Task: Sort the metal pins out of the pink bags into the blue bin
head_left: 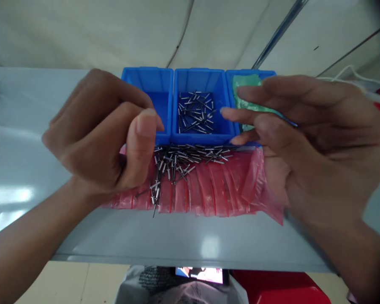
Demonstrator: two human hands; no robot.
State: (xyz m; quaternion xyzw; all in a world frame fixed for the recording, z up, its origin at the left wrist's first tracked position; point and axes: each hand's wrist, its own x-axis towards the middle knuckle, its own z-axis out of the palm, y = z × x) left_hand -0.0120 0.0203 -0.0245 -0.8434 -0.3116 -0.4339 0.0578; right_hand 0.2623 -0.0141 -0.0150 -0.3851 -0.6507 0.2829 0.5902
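The left hand (93, 128) is hovering over the table (190, 238), fingers curled into a fist; I cannot tell whether it is holding anything. The right hand (323, 169) is reaching above the table's right side, fingers loosely spread. Loose rivets (177, 158) are lying on pink bags (209, 194) mid-table; others are filling part of the middle blue box (202, 138), which is standing toward the far edge.

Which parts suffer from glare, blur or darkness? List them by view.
Head view: white glare on the table, at left and near its front edge; head view: right hand looks softly blurred, rivets crisper; head view: top right corner falls dark.
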